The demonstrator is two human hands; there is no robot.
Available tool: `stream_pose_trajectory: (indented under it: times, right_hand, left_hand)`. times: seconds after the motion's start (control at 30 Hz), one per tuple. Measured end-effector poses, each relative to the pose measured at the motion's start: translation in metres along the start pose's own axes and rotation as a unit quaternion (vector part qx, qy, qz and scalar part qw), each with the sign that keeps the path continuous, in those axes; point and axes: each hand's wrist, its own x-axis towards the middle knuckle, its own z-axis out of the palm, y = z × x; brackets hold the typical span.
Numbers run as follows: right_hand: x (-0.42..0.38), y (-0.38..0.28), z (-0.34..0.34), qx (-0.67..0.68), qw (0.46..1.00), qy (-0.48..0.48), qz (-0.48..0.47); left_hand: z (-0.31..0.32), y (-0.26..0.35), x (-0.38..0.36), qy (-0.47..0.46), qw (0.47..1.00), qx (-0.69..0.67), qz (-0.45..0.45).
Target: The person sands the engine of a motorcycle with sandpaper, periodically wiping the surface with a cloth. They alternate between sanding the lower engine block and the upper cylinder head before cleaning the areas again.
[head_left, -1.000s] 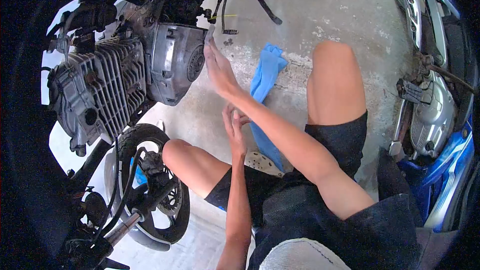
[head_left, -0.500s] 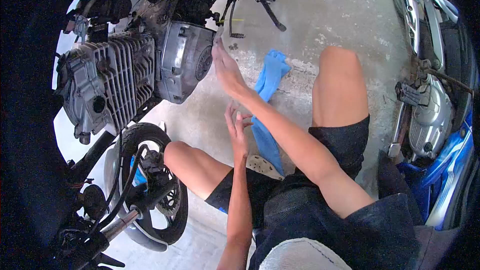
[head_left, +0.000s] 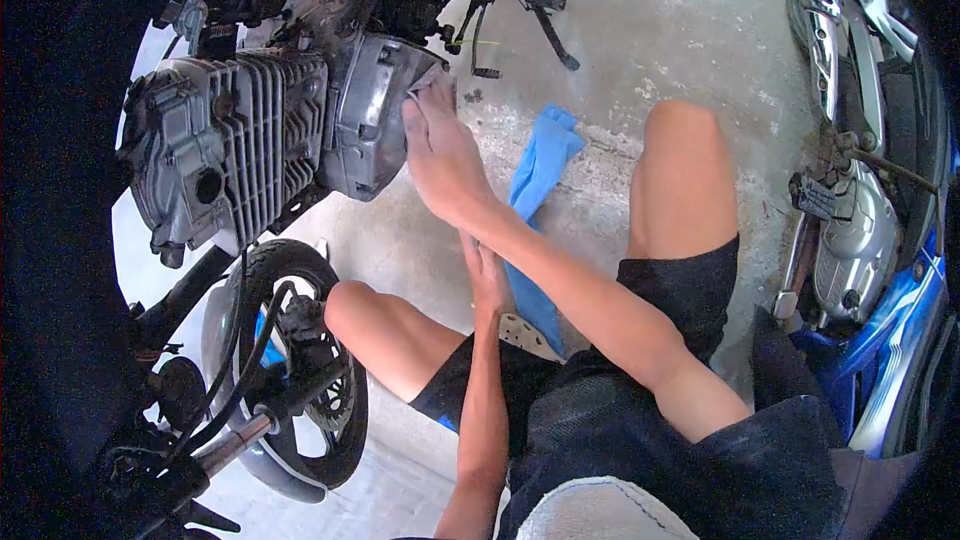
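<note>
My right hand [head_left: 440,155] is closed on a thin grey piece [head_left: 432,82], a cloth or sheet, pressed against the round end of the metal engine cover [head_left: 375,115]. Its palm hides part of that cover. Below the right wrist is my left hand [head_left: 485,275], its fingers mostly hidden behind the right forearm, away from the engine. Left of the cover is the finned cylinder [head_left: 255,130]. A blue cloth [head_left: 540,165] lies on the floor to the right of my hands.
A front wheel [head_left: 345,430] stands at lower left, near my bent knee. Foot levers [head_left: 550,30] stick out at the top. A second motorcycle [head_left: 860,240] with blue panels stands along the right. A perforated shoe [head_left: 528,335] shows between my legs.
My right hand has turned and curled its fingers over the grey piece on the cover. My left hand has shifted slightly down, behind the right wrist. The view has moved a little.
</note>
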Motion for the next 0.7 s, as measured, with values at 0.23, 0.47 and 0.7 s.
stream_pose_trajectory:
  times: [0.23, 0.47, 0.7]
  right_hand:
    - [0.011, -0.004, -0.007, -0.029, 0.999, -0.024, 0.024]
    - [0.020, -0.005, -0.008, -0.049, 0.996, -0.042, 0.061]
    - [0.020, -0.001, -0.006, -0.034, 0.998, 0.018, 0.056]
  left_hand:
    - [0.003, 0.008, 0.004, -0.003, 1.000, 0.014, 0.001]
    - [0.007, 0.012, -0.003, 0.010, 0.999, 0.034, 0.013]
    - [0.012, 0.013, -0.003, 0.000, 0.999, 0.031, 0.021]
